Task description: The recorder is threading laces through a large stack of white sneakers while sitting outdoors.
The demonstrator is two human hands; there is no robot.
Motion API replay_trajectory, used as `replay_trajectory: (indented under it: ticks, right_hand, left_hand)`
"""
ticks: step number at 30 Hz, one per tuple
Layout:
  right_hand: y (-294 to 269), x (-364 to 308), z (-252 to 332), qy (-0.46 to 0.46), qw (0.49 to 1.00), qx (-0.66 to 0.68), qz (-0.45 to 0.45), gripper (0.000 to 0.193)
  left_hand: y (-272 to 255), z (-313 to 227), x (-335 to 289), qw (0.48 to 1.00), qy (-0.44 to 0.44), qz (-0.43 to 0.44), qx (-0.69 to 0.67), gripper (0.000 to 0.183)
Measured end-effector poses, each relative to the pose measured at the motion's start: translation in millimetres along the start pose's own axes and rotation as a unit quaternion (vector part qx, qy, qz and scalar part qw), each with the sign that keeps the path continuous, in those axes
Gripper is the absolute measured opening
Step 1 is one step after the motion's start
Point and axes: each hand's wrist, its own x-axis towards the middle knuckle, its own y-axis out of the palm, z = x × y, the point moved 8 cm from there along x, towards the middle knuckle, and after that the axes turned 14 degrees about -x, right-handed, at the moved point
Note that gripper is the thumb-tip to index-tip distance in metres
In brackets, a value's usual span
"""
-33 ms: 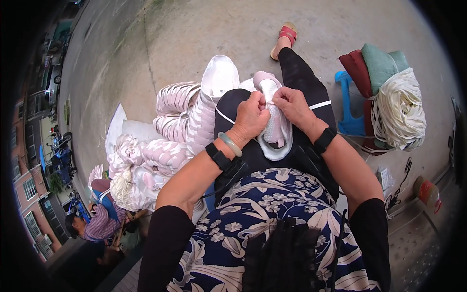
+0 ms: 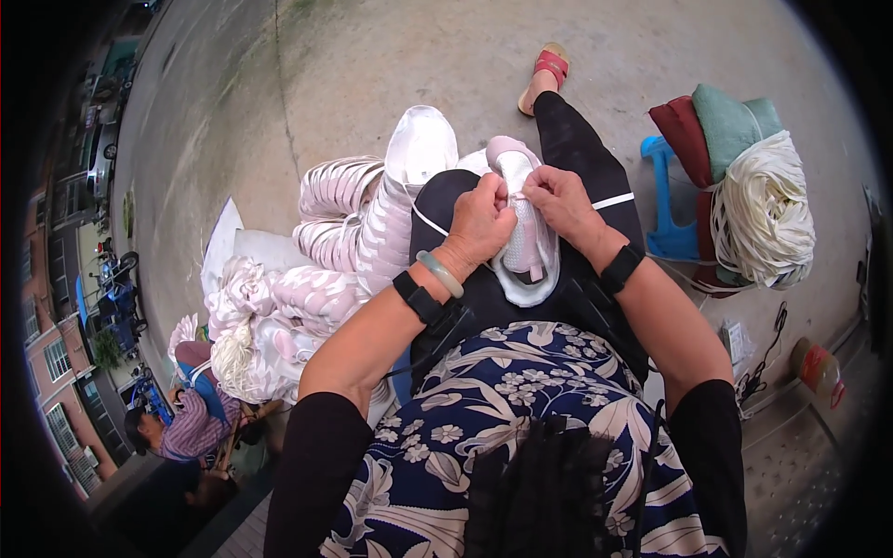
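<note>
While left hand [image 2: 481,223] and right hand [image 2: 564,206] pinch white lace [image 2: 613,199] — outdoor concrete [image 2: 372,70] spreads beyond.

One held shoe upper [image 2: 530,253], two wristbands [image 2: 418,298], one bangle [image 2: 440,275]

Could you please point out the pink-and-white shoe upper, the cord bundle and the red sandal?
Shoe upper [image 2: 525,245]: head view, on its lower half.
Cord bundle [image 2: 765,209]: head view, its middle.
Red sandal [image 2: 552,64]: head view, its strap.

The black-trousered lap [image 2: 437,197] bears a pale pink-and-white shoe upper [image 2: 526,244].
</note>
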Motion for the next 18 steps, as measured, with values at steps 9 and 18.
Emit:
replay_trajectory:
  ticks: [9,18]
  right_hand:
    - [-15.0,-6.5,5.9,0.021,0.997,-0.066,-0.026,0.009]
    - [-11.1,-1.3,1.6,0.023,0.997,-0.069,-0.036,0.009]
  left_hand:
    - [-5.5,-15.7,7.4,0.996,0.075,0.005,0.036,0.017]
    - [2.5,-31.5,6.3,0.979,0.175,0.018,0.104,0.018]
